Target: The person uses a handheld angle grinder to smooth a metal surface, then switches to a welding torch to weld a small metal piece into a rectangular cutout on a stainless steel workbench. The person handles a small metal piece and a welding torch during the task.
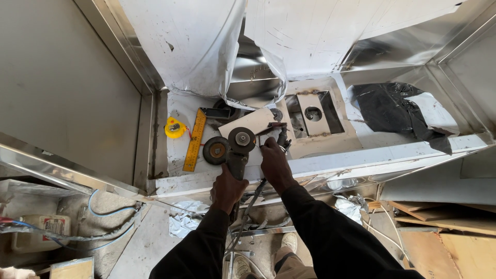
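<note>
Grinder [238,150]: on steel counter [330,163], long axis 12–6 o'clock, disc end pointing 12.
Left hand [227,188]: clamped around grinder body.
Right hand [275,164]: fingers closed on locking pliers [279,135].
Loose disc [216,150]: at 9 o'clock of grinder.
Ruler [195,139]: beyond it.

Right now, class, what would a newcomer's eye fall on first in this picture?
Most striking is the angle grinder at the centre, gripped by the left hand, with the right hand beside its disc on a steel countertop. To the left lie a yellow ruler and a yellow tape measure. A black plastic sheet sits crumpled at the right.
</note>
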